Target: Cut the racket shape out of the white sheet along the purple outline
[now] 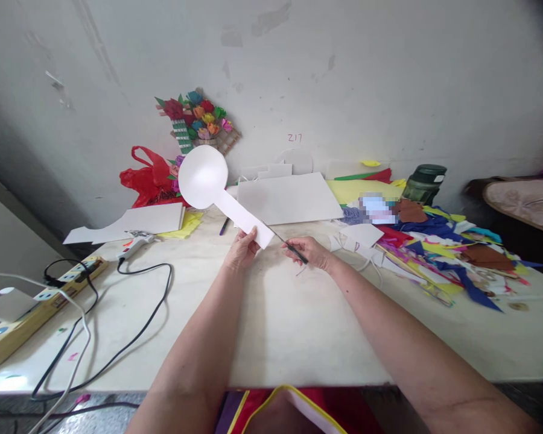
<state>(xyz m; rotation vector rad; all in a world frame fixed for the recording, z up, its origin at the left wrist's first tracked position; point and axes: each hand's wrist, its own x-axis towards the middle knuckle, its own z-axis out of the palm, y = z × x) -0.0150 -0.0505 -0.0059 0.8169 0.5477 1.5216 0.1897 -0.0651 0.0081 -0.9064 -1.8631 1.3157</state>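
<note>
A white paper cutout (203, 177), round at one end with a long straight strip, is held up above the table. My left hand (244, 246) pinches the strip near its lower end. In my right hand (308, 253) is a pair of scissors (295, 251) with dark handles, the fingers wrapped round them. The blades point up and left and lie along the right edge of the strip. Whether the blades are apart cannot be made out. Behind the hands, a large white sheet (289, 199) rests on the table near the wall.
Colourful scraps (461, 247) and a green bottle (424, 184) cover the right side. A yellow power strip (45, 307), black cable (156, 307) and glue gun (136, 244) lie left. Paper flowers (203, 117) and a red plastic bag (147, 178) stand at the back.
</note>
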